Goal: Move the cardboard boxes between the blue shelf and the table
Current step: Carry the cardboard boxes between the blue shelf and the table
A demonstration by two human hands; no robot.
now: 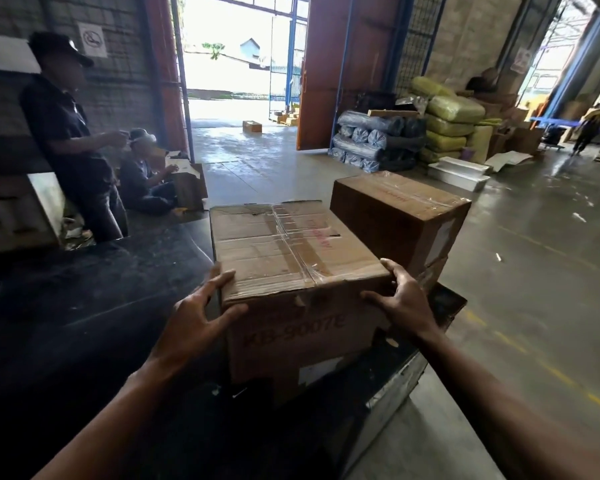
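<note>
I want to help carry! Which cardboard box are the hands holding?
The nearer box, paler with crossed tape on top: the left hand and right hand grip its front corners. The darker box behind it, to the right, is untouched.

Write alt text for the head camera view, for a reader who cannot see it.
A left hand and a right hand hold the near top corners of a taped cardboard box on a dark table. A second box stands behind it.
</note>
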